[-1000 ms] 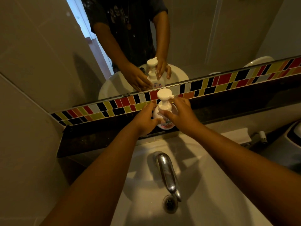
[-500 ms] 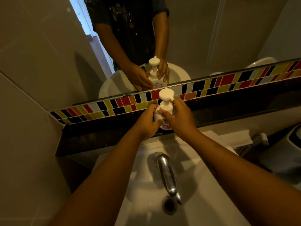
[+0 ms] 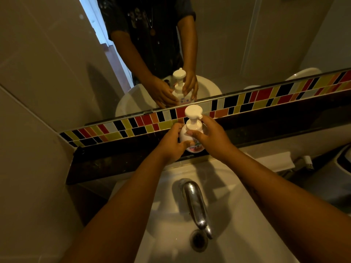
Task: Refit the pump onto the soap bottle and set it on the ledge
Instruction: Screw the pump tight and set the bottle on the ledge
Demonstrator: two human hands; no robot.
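Both hands grip soap bottle [image 3: 185, 136] – left hand [image 3: 171, 144] low on body, right hand [image 3: 211, 137] at collar; pump [image 3: 193, 112] fitted, bottle upright on dark ledge [image 3: 117, 158].

Bare dark ledge [image 3: 117, 164] open left and right of the soap bottle [image 3: 185, 136]. Hemmed behind by tile strip [image 3: 266, 99] and mirror [image 3: 247, 44]. Near side blocked low by the tap [image 3: 195, 204] over the basin [image 3: 247, 224].

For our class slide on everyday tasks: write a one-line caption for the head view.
Both hands, left hand and right hand, hold the soap bottle, pump fitted, at the dark ledge.
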